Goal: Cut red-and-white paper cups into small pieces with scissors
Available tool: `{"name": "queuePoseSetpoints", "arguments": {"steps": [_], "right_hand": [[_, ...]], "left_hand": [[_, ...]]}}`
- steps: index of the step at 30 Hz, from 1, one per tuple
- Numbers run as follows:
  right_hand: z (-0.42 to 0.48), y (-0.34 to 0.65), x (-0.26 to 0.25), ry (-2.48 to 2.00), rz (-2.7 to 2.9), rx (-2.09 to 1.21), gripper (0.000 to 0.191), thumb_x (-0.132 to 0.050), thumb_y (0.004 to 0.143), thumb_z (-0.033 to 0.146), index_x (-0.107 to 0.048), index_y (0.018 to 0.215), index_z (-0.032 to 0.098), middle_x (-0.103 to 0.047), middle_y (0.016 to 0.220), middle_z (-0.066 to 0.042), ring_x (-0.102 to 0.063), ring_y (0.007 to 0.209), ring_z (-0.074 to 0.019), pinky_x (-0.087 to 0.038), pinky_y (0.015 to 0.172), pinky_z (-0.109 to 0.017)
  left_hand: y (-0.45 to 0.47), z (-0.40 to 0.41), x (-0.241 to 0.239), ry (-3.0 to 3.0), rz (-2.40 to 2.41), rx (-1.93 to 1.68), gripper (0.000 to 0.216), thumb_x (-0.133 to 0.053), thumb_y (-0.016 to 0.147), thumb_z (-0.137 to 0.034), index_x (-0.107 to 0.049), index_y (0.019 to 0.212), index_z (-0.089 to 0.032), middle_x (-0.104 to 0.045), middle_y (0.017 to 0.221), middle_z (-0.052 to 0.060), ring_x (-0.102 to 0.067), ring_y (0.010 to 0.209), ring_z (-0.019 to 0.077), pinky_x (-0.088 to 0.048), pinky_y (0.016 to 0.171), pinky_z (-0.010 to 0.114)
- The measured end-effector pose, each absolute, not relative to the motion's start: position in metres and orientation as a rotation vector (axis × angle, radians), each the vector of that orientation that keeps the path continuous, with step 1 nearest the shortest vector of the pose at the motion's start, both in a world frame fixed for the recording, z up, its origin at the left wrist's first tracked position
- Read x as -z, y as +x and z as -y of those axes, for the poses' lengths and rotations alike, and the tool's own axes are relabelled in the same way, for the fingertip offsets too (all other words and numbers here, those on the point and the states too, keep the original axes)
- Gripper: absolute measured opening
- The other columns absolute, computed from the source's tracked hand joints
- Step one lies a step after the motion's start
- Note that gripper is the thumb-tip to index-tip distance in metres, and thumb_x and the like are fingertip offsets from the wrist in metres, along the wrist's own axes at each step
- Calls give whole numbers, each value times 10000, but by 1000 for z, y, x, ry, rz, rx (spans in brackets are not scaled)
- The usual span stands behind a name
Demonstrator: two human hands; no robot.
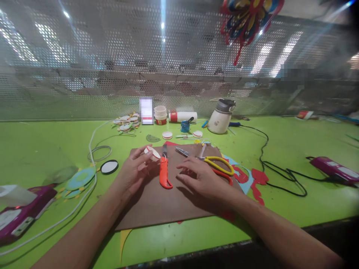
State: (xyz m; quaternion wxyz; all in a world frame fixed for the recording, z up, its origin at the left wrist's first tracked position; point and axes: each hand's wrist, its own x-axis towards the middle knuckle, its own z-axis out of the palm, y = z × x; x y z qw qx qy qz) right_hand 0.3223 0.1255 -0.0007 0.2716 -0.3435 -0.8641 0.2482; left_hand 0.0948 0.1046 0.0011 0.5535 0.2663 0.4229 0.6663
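The left hand [132,166] is pinching a small, round, white piece with a red stripe [152,153] between thumb and fingers, above the left part of a flat brown mat [165,205]; the right hand [198,175] is curving over the mat, fingers parted, beside metal scissors with yellow and red handles [208,159]. A knife with an orange handle [164,170] is lying between both hands.

No text, brand or number can be read. On the white bottle [218,122] a small faint mark is seen, too dim to be made out. The upright screen [146,111] is blurred, and no lettering can be told on the purple box [333,168] at the right.
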Motion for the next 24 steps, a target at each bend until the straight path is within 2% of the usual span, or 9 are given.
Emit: {"name": "queuePoseSetpoints", "arguments": {"steps": [4, 9, 15, 19, 24], "right_hand": [[-125, 322, 1, -917, 2348, -649, 153, -656, 969, 169, -734, 1100, 189, -709, 1139, -117, -685, 987, -238, -543, 904, -429], [-123, 322, -2, -917, 2411, -618, 170, -643, 976, 177, -746, 1112, 169, -746, 1124, -130, -673, 1041, -264, -523, 936, -434], [-121, 323, -5, -925, 2471, -620, 183, -624, 998, 203, -758, 1115, 161, -738, 1112, -125, -685, 961, -238, -525, 864, -378], [-118, 324, -11, -910, 2514, -613, 163, -635, 985, 188, -750, 1093, 146, -738, 1112, -127, -670, 976, -240, -509, 864, -365], [-116, 323, -14, -887, 2549, -603, 128, -615, 981, 155, -743, 984, 152, -736, 1008, -93, -639, 863, -198, -479, 796, -328]], "left_hand": [[92, -105, 0, 645, -1002, -1593, 357, -879, 708, -140, -675, 997, -192, -758, 903, 32, -727, 784, 166, -614, 767, 297], [88, -108, 3, 712, -1038, -1601, 373, -917, 663, -216, -618, 884, -214, -773, 877, 23, -732, 830, 177, -594, 875, 355], [85, -111, 7, 874, -1204, -1640, 421, -920, 652, -287, -593, 910, -232, -764, 972, 24, -729, 944, 198, -564, 861, 338], [81, -112, 5, 1025, -1398, -1635, 470, -952, 620, -292, -613, 941, -233, -721, 1053, 35, -693, 1023, 204, -541, 868, 306], [71, -115, -4, 1103, -1599, -1504, 585, -941, 615, -404, -644, 1086, -227, -719, 1102, 100, -709, 929, 253, -547, 771, 357]]}}
